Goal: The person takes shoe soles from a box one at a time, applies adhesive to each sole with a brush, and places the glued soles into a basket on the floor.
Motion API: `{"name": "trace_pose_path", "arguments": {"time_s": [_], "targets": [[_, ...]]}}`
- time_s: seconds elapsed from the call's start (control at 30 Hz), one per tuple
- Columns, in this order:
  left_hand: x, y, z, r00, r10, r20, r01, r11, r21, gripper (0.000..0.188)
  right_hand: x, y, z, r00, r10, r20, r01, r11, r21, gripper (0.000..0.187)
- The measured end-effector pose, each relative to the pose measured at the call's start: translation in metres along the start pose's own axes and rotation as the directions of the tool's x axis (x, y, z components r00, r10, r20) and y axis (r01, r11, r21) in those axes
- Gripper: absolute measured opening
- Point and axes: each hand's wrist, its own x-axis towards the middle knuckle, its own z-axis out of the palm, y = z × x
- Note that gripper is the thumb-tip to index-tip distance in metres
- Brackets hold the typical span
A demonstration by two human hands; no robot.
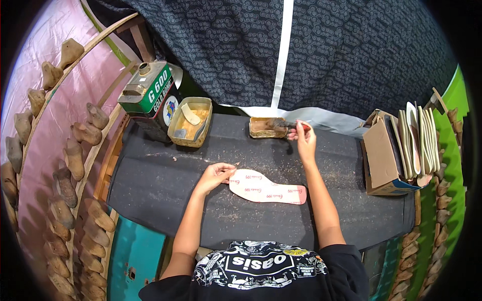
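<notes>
A pale insole [266, 189] with red print and a pink heel end lies across the dark tabletop. Its toe end is pinched by my left hand [217, 176], the fingers closed on the edge. Further off, my right hand [305, 138] grips a brush [287, 125] by its reddish handle. The dark bristles reach into a small rectangular tin [267, 134] with brownish contents, at the far side of the table. Whether the bristles touch what is in the tin, I cannot tell.
A green and black metal can [148, 100] stands at the far left, beside a yellowish tub [191, 139] holding flat pieces. On the right, a cardboard box [379, 165] holds upright insoles. Wooden shoe lasts [64, 186] line racks on both sides. Crumbs dot the dark table cover [150, 175].
</notes>
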Motion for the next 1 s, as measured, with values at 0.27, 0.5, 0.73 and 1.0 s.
{"name": "trace_pose_path", "arguments": {"time_s": [0.27, 0.5, 0.73, 1.0], "targets": [[-0.001, -0.013, 0.004, 1.000, 0.014, -0.004, -0.014, 1.000, -0.022, 0.021, -0.015, 0.004, -0.009, 0.999, 0.003, -0.048, -0.003, 1.000, 0.013, 0.024], [-0.001, -0.013, -0.001, 1.000, 0.019, 0.000, -0.019, 0.999, -0.034, 0.021, -0.054, -0.024, -0.009, 0.978, 0.109, -0.180, -0.079, 0.983, 0.168, 0.026], [-0.001, -0.016, -0.009, 0.995, -0.012, 0.101, 0.009, 0.999, 0.033, 0.020, -0.145, -0.046, -0.008, 0.976, 0.217, 0.009, -0.215, 0.961, 0.173, 0.022], [0.002, -0.021, -0.013, 0.987, -0.074, 0.146, 0.066, 0.996, 0.054, 0.017, -0.193, -0.037, -0.008, 0.967, 0.179, 0.182, -0.190, 0.980, 0.049, 0.022]]}}
